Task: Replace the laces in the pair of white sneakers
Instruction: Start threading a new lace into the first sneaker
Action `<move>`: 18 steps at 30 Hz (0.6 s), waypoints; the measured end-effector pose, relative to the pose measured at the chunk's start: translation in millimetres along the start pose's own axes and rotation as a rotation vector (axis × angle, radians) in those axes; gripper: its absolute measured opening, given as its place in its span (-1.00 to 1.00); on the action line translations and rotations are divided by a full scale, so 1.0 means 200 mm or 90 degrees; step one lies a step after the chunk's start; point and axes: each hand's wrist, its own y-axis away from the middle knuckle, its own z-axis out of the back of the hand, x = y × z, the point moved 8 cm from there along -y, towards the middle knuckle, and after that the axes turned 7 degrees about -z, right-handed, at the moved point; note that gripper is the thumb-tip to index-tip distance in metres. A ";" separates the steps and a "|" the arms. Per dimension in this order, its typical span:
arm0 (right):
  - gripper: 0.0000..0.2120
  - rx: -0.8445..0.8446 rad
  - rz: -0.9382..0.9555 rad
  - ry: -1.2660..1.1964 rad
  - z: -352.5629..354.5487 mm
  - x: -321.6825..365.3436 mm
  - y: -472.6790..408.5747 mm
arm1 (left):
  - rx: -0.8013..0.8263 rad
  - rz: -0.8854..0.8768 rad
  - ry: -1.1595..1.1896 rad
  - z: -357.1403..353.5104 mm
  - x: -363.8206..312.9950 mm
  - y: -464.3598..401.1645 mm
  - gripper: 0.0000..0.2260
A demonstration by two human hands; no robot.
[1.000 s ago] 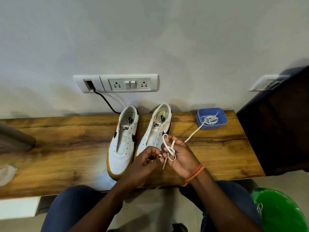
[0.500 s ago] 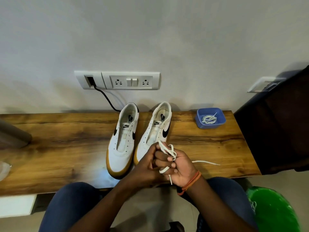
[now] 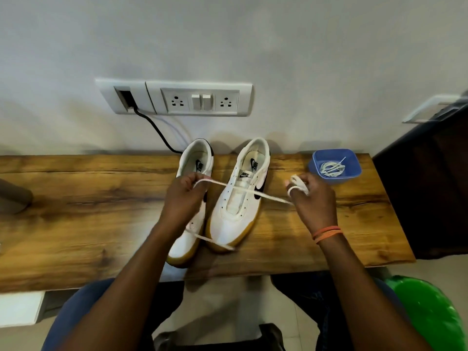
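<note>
Two hands: left hand pinches lace end; right hand has it wound round fingers, pulled straight for threading.
Sneakers: unlaced, bench mid-back edge.
Spare lace: blue tub, back-right corner.

sneakers white, black swoosh, tan gum soles. lace white. bowl blue, white laces inside. table brown woodgrain. wristbands orange. bin green. socket panel white.

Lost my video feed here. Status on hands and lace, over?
Left hand pinches lace; right hand has it looped round fingers. Lace stretched above right sneaker, eyelets unthreaded. Nothing in the way.
</note>
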 end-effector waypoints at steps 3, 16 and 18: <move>-0.91 0.208 0.086 0.207 -0.19 -0.01 0.00 | -0.021 0.064 0.122 0.01 0.01 -0.05 -0.85; -0.63 0.228 0.145 0.067 -0.35 0.22 0.11 | 0.170 0.022 0.002 -0.20 0.04 -0.03 -0.89; -0.69 0.340 0.148 -0.061 -0.43 0.31 0.21 | 0.226 0.015 0.072 -0.24 -0.01 0.00 -0.88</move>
